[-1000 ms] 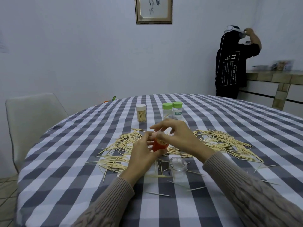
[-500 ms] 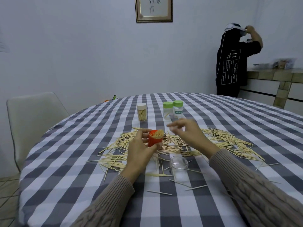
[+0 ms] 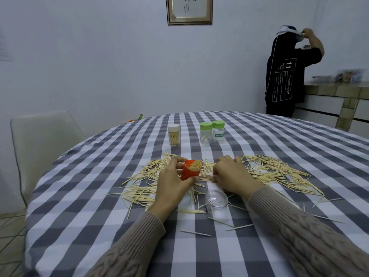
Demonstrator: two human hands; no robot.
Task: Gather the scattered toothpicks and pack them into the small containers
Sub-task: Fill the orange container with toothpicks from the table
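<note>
Readable text:
- Right green-lidded jar point(image 3: 218, 131): white label, green print reads "TOOTHPICK", small and slightly blurred.
- Back of the black shirt point(image 3: 283, 80) on the person standing by the counter: white "11", smaller lettering below, a part looks like "BOX SHIRT", the rest too small.
- Framed picture point(image 3: 189, 9) on the wall: dark brush characters, can't make them out.
</note>
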